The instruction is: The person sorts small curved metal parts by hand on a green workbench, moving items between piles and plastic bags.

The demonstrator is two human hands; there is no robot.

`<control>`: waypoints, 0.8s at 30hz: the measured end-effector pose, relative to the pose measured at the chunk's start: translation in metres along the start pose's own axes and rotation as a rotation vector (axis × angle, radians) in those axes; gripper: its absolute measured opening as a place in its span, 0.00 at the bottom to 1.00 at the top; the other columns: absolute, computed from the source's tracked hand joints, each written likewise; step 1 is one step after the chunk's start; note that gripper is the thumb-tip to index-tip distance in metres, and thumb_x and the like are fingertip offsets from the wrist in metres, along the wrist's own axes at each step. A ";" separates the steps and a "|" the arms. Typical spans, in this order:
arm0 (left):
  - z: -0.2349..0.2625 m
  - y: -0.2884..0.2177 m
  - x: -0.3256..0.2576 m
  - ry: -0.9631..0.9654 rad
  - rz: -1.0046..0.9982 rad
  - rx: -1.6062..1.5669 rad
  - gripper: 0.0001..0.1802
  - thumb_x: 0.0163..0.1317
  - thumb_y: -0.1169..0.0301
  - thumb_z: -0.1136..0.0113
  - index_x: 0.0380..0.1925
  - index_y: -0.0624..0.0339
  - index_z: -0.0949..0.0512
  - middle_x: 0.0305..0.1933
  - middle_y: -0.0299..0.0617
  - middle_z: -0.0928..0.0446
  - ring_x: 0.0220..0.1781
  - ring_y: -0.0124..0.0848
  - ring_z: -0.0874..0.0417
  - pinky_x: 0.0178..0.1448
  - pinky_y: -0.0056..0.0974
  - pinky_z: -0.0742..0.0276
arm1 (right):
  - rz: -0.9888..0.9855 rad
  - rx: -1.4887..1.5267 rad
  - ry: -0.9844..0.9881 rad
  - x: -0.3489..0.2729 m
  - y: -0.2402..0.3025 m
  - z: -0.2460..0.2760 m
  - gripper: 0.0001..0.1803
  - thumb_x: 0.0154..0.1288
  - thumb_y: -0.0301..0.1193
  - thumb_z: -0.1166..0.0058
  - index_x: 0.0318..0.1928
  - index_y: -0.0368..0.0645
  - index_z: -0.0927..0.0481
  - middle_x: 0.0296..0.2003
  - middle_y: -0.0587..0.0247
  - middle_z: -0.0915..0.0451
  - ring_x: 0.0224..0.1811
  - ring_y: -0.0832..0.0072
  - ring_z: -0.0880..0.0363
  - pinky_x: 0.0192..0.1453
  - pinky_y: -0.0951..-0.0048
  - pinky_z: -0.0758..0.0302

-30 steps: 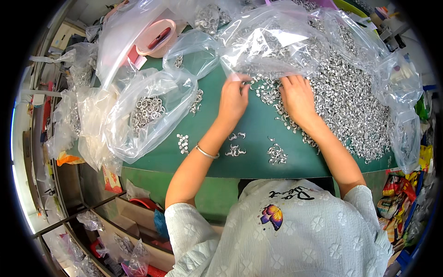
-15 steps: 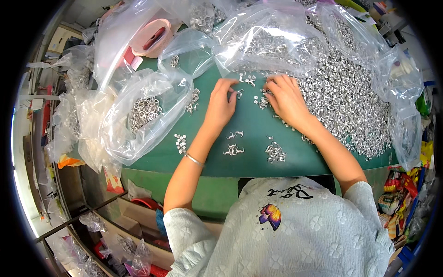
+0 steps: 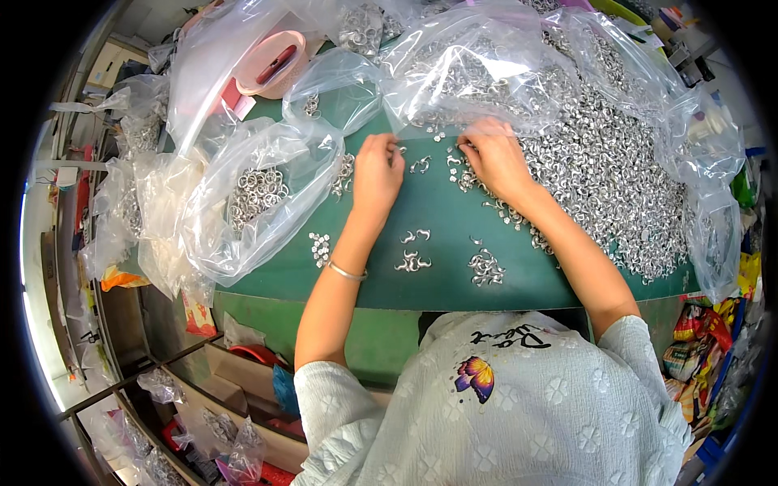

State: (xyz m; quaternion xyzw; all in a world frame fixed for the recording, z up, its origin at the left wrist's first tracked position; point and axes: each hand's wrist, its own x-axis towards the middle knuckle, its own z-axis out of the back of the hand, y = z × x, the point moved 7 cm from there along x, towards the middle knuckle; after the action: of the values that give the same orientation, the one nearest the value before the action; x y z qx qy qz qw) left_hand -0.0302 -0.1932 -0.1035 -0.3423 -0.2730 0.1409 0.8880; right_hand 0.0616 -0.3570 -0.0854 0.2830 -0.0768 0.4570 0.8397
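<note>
My left hand (image 3: 378, 176) hovers over the green tabletop (image 3: 365, 283), fingers curled together, with a tiny silver bit at the fingertips. What it holds is too small to make out. My right hand (image 3: 496, 162) is bent in a pinch at the edge of the big heap of curved silver metal pieces (image 3: 608, 178); its fingertips hide whatever is between them. Between the hands lie a couple of curved pieces (image 3: 421, 165). Nearer me are small groups of curved pieces (image 3: 413, 261), another cluster (image 3: 486, 267) and small round silver pieces (image 3: 320, 249).
An open plastic bag with silver rings (image 3: 256, 196) lies at left, beside a few loose metal pieces (image 3: 344, 174). Clear plastic (image 3: 462, 65) covers part of the heap at the back. A pink basket (image 3: 279, 69) holds a dark red object. Drawers (image 3: 235, 381) stand below left.
My left hand has moved left and slightly toward me, away from the small pieces at the middle. The right hand has shifted slightly left and away from me, and its fingers have drawn together.
</note>
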 end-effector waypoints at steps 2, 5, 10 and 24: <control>0.012 -0.003 -0.009 -0.012 0.004 0.002 0.10 0.53 0.83 0.40 0.38 0.66 0.22 0.32 0.46 0.23 0.31 0.37 0.21 0.40 0.38 0.24 | 0.003 0.019 -0.005 0.000 0.001 -0.004 0.05 0.57 0.28 0.41 0.35 0.42 0.20 0.39 0.59 0.21 0.49 0.60 0.27 0.53 0.57 0.34; 0.015 -0.008 -0.031 0.071 0.054 0.032 0.09 0.55 0.83 0.41 0.37 0.66 0.22 0.34 0.46 0.24 0.34 0.38 0.22 0.42 0.38 0.24 | 0.007 0.049 0.013 0.001 0.002 -0.004 0.07 0.55 0.29 0.38 0.34 0.42 0.19 0.40 0.59 0.22 0.50 0.61 0.27 0.54 0.56 0.34; 0.011 -0.014 -0.046 0.118 -0.023 0.103 0.08 0.55 0.83 0.40 0.36 0.67 0.23 0.36 0.45 0.27 0.36 0.39 0.23 0.43 0.38 0.26 | 0.108 -0.058 0.118 0.001 0.014 -0.012 0.08 0.55 0.32 0.36 0.33 0.42 0.19 0.38 0.60 0.23 0.49 0.62 0.28 0.55 0.57 0.36; 0.017 -0.014 -0.055 0.164 -0.019 -0.019 0.11 0.58 0.80 0.40 0.43 0.67 0.22 0.41 0.48 0.25 0.41 0.42 0.23 0.49 0.39 0.27 | 0.099 0.334 0.216 -0.007 0.052 -0.024 0.07 0.57 0.30 0.39 0.34 0.41 0.19 0.34 0.61 0.22 0.44 0.62 0.26 0.51 0.61 0.31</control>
State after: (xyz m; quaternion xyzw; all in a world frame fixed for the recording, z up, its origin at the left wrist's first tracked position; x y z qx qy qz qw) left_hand -0.0839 -0.2187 -0.1053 -0.3583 -0.2039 0.1013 0.9054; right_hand 0.0126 -0.3271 -0.0869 0.3635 0.0766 0.5320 0.7609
